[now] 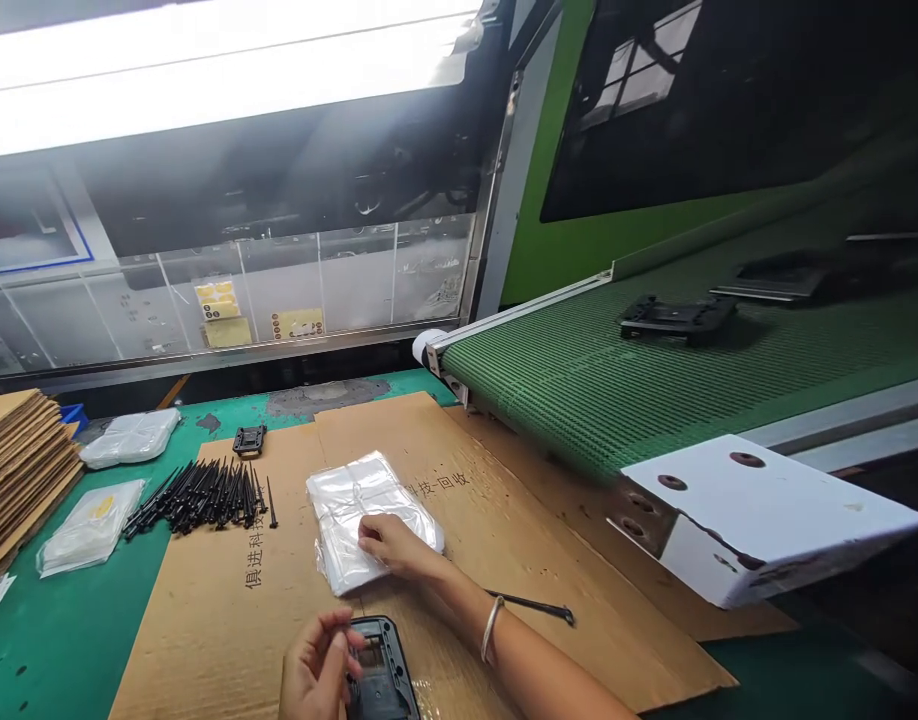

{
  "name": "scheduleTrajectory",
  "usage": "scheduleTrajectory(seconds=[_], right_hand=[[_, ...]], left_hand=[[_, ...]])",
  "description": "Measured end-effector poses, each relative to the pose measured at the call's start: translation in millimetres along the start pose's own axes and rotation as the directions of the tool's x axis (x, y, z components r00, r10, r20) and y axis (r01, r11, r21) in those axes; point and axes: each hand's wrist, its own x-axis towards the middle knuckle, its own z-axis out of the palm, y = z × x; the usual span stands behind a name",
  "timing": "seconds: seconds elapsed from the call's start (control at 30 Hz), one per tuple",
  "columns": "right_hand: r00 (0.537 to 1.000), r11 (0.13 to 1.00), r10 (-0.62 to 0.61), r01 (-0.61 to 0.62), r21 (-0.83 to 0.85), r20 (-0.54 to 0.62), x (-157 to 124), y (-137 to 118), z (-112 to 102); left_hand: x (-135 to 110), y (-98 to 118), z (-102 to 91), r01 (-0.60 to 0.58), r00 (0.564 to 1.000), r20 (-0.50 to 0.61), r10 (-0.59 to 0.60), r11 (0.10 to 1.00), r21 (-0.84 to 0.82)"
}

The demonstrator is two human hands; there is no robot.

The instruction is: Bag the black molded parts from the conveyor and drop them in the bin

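My right hand (395, 545) rests on a stack of transparent plastic bags (361, 515), its fingers curled onto the top bag. My left hand (316, 665) sits at the bottom edge of the view, with its fingers around a black plastic housing (388, 680). That housing is cut off by the frame's lower edge. Both hands are above a flattened cardboard sheet (504, 520). A single black cable tie (534, 605) lies on the cardboard to the right of my right wrist.
A pile of black cable ties (204, 495) and a small black part (249, 440) lie left of the bags, beside two plastic packets (129, 437). Stacked cardboard sheets (16, 470) stand at far left. A green conveyor belt (654, 370) carrying black parts runs along the right.
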Motion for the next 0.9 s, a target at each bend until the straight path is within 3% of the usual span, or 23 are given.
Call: scheduleTrajectory(seconds=[0.03, 0.1, 0.17, 0.27, 0.43, 0.63, 0.9], right_hand=[[1.000, 1.000, 0.006, -0.006, 0.005, -0.001, 0, 1, -1], [1.000, 1.000, 0.018, -0.018, 0.023, -0.008, -1, 3, -4], [0.999, 0.998, 0.028, -0.027, 0.051, -0.016, -1, 5, -5], [0.999, 0.993, 0.042, -0.038, 0.113, -0.031, 1, 9, -6], [0.996, 0.966, 0.072, -0.059, 0.252, -0.045, 8, 21, -1], [0.994, 0.913, 0.112, -0.109, 0.394, 0.015, 13, 28, 1], [0.979, 0.827, 0.203, -0.177, 0.533, 0.011, 17, 32, 6]], left_hand=[[8, 10, 0.2, -0.093, 0.993, -0.060, 0.101, 0.988, 0.125], [26, 26, 3.5, -0.233, 0.961, -0.039, 0.274, 0.876, 0.423], [44, 34, 8.8, -0.371, 0.915, 0.120, 0.385, 0.686, 0.626], [71, 32, 16.1, -0.468, 0.874, 0.264, 0.407, 0.566, 0.678], [104, 20, 18.0, -0.463, 0.869, 0.292, 0.401, 0.445, 0.766], [118, 17, 14.1, -0.455, 0.856, 0.306, 0.417, 0.327, 0.828], [121, 13, 14.5, -0.448, 0.840, 0.282, 0.464, 0.300, 0.842]])
